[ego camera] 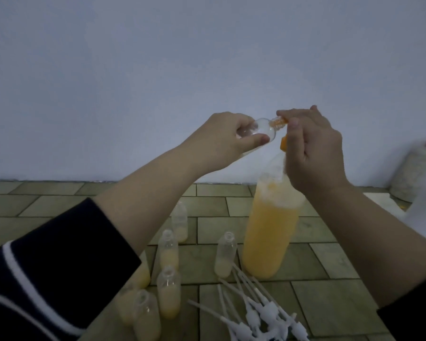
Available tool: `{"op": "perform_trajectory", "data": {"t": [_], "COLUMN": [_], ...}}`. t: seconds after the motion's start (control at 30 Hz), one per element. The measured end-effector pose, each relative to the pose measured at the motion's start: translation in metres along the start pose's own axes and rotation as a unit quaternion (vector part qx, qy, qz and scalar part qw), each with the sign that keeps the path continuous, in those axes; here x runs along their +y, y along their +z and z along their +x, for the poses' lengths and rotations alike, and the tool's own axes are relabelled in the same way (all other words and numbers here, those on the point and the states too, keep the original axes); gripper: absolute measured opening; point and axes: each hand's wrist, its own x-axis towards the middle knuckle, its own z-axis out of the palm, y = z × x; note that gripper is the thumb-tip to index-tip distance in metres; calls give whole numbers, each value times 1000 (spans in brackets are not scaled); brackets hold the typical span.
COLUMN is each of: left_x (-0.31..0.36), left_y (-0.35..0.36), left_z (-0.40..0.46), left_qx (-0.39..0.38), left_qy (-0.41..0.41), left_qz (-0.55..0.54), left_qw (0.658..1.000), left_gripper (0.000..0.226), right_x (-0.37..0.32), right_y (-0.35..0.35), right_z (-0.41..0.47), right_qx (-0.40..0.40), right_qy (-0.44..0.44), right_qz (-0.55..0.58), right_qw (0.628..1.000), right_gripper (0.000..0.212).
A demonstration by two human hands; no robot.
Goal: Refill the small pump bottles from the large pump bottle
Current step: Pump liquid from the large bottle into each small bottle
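Note:
My left hand [221, 137] holds a small clear bottle [90, 130] tilted on its side, its open neck pointing right. My right hand [310, 148] rests on the orange pump head [283, 142] of the large bottle [271, 232], which stands on the floor filled with orange liquid and foam. The pump's nozzle meets the small bottle's neck, and orange liquid shows there. Several small open bottles [169, 249] stand lower left, each partly filled with pale orange liquid.
A pile of white pump tops with long dip tubes [256, 308] lies on the tiled floor at bottom centre. A pale wall stands close behind. A whitish bag or bundle [416, 173] sits at the far right against the wall.

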Motion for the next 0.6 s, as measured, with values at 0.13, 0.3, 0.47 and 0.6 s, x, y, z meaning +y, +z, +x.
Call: {"op": "perform_trajectory", "data": {"t": [0.13,0.3,0.47,0.6], "left_x": [7,0,-4,6], "left_y": [-6,2,4,-4], "left_z": [3,1,-2,0], "left_qx": [10,1,-4,8], "left_qy": [13,11,-10,3], "left_qz": [1,-3,1,18], "left_qw": [1000,1000,1000,1000], "left_gripper": [37,35,39,36], "right_x": [-2,1,2,-1], "right_y": [-7,4,8,-4], "right_z": [9,-2,-5,7], "right_qx": [5,19,-8,-16], "right_qy": [-9,4,7,-12], "right_qz": [1,-10,-8,-13], "right_qw": [1000,1000,1000,1000], "right_gripper": [50,47,48,51]}}
